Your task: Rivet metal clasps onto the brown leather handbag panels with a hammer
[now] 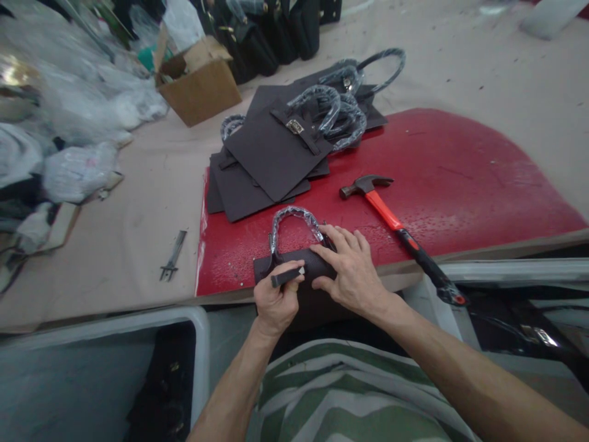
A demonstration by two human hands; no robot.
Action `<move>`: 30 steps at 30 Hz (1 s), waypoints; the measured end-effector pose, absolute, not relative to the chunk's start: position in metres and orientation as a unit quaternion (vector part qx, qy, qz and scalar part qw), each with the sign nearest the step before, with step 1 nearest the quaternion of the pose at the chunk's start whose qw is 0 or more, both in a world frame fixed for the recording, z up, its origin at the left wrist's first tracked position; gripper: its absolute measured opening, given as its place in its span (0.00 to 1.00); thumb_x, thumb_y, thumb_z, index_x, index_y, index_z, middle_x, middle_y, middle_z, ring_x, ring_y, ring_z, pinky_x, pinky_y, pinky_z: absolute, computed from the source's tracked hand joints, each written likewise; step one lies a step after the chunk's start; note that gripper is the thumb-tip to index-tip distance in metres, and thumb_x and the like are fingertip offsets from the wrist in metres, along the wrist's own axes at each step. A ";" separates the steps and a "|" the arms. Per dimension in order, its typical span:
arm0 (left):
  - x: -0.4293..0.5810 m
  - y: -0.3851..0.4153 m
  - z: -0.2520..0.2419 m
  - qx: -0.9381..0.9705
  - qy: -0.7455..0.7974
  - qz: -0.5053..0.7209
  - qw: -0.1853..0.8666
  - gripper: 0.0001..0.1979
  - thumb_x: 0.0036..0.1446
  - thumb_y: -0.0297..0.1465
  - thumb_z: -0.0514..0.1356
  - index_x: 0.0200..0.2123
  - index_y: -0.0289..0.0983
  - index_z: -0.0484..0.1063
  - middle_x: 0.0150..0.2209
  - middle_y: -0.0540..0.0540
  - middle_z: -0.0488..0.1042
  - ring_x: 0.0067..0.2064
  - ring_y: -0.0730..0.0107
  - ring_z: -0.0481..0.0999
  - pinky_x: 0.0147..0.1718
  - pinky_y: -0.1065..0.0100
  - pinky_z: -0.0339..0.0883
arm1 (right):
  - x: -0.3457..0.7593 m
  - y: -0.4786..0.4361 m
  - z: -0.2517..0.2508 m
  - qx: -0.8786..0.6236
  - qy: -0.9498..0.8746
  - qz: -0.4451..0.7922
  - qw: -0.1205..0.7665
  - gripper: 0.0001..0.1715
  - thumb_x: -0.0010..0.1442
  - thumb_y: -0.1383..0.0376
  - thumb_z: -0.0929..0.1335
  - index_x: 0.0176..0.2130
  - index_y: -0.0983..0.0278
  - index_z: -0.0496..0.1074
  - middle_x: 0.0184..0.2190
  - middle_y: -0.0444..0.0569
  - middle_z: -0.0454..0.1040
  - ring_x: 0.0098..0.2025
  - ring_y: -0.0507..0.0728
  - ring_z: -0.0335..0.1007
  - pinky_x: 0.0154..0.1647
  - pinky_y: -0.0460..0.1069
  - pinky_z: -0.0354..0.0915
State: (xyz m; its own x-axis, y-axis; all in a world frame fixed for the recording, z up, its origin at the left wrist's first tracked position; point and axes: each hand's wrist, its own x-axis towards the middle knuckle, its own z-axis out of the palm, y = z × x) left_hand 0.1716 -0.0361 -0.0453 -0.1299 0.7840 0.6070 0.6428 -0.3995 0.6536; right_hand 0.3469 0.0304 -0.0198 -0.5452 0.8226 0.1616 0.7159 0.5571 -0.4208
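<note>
A dark bag panel [313, 261] with a plastic-wrapped handle [294, 212] lies at the front edge of the red mat, its near part bent down over the edge. Between the thumb and fingers of my left hand [276, 304] is a short dark strap [284, 277] with a small shiny tip, held just above the panel. My right hand [352, 270] rests on the panel's right side, fingers spread near the foot of the handle. A claw hammer [384, 212] with an orange and black grip lies to the right, its end sticking out past the table edge.
Behind the panel, several dark bag panels [276, 150] with wrapped handles are piled on the red mat [460, 178]. A metal tool [173, 256] lies left of the mat. Further back are a cardboard box [202, 86] and black bags [294, 31]. A grey bin [200, 331] stands below left.
</note>
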 end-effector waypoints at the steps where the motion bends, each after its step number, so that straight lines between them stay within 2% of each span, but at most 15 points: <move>1: 0.172 -0.036 -0.045 0.656 0.545 0.518 0.065 0.08 0.63 0.24 0.61 0.45 0.36 0.76 0.41 0.45 0.83 0.42 0.67 0.83 0.46 0.67 0.79 | 0.347 0.030 -0.020 -0.445 -0.865 0.155 0.174 0.38 0.49 0.57 0.79 0.58 0.58 0.73 0.69 0.56 0.59 0.68 0.72 0.54 0.68 0.71 0.48; 10: 0.177 -0.035 -0.047 0.673 0.536 0.508 0.039 0.11 0.63 0.21 0.59 0.47 0.36 0.74 0.42 0.45 0.82 0.44 0.68 0.83 0.47 0.68 0.78 | 0.348 0.030 -0.019 -0.442 -0.863 0.166 0.182 0.38 0.49 0.58 0.79 0.57 0.59 0.73 0.69 0.57 0.59 0.68 0.72 0.53 0.69 0.71 0.48; 22: 0.179 -0.034 -0.045 0.661 0.570 0.486 0.037 0.07 0.66 0.27 0.58 0.45 0.36 0.74 0.40 0.44 0.82 0.43 0.66 0.83 0.47 0.64 0.79 | 0.350 0.030 -0.021 -0.433 -0.866 0.159 0.192 0.37 0.50 0.57 0.79 0.58 0.59 0.72 0.69 0.55 0.59 0.68 0.72 0.53 0.68 0.71 0.48; 30: 0.179 -0.036 -0.046 0.662 0.559 0.498 0.039 0.08 0.65 0.24 0.58 0.46 0.36 0.74 0.40 0.45 0.82 0.44 0.67 0.82 0.48 0.65 0.77 | 0.350 0.030 -0.019 -0.432 -0.865 0.173 0.186 0.37 0.50 0.58 0.79 0.58 0.59 0.72 0.69 0.56 0.58 0.68 0.72 0.53 0.68 0.72 0.49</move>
